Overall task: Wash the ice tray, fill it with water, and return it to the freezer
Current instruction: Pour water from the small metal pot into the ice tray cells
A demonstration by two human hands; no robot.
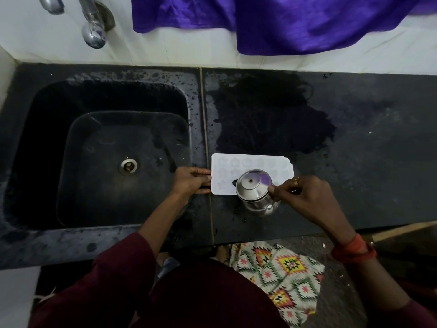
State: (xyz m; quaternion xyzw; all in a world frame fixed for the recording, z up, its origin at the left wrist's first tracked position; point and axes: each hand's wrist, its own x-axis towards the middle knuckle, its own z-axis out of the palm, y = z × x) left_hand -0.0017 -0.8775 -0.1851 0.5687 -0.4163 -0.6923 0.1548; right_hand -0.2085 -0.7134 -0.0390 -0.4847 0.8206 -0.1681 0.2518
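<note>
**My count at the sink**

I count one ice tray (250, 165), though its moulded cells are too faint for me to number. There is one steel pot (256, 194). I see two hands, my left hand (192, 181) and my right hand (307, 197), with one gold ring (295, 179). There is one sink (106, 75) with one drain (128, 166), two tap spouts (93, 34), one purple cloth (283, 22) and one patterned cloth (283, 280).

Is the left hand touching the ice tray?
Touching. The head view shows the left hand laying straight fingertips against the ice tray at its left edge, no gap visible.
</note>
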